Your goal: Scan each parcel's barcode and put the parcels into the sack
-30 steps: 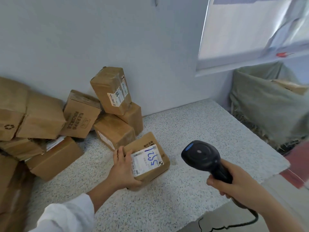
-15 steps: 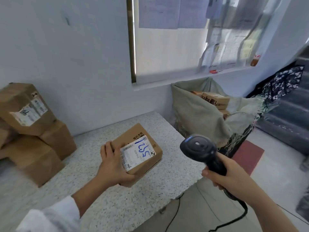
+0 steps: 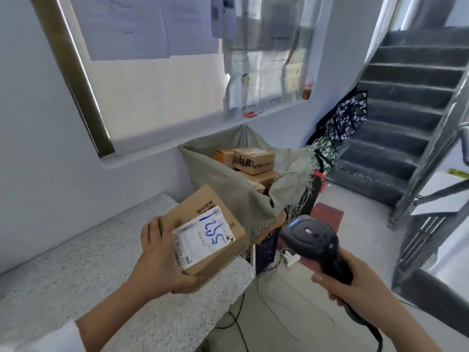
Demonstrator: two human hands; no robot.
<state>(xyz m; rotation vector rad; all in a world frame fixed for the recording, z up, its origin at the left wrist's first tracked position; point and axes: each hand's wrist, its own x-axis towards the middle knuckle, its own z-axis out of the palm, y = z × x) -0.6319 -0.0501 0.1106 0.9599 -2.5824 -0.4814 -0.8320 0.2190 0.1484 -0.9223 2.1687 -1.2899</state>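
1. Left hand (image 3: 160, 260) clamped on the parcel (image 3: 200, 207): fingers over its left edge, thumb along the near edge. Right hand (image 3: 355, 285) curled round the scanner (image 3: 312, 237) handle.
2. Parcel held off the counter (image 3: 101, 265) at its corner, label (image 3: 203, 240) up, just short of the sack (image 3: 223, 179) mouth.
3. Judgement: one hand carries it level, so it is probably light. Cardboard is stiff, dry and not slippery.
4. I would hold it across opposite edges, clear of the barcode.

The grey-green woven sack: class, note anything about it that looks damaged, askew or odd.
The grey-green woven sack has a frayed rim on the picture's right, with loose threads hanging down. The brown cardboard parcels inside lie tilted in a loose heap, not stacked flat.
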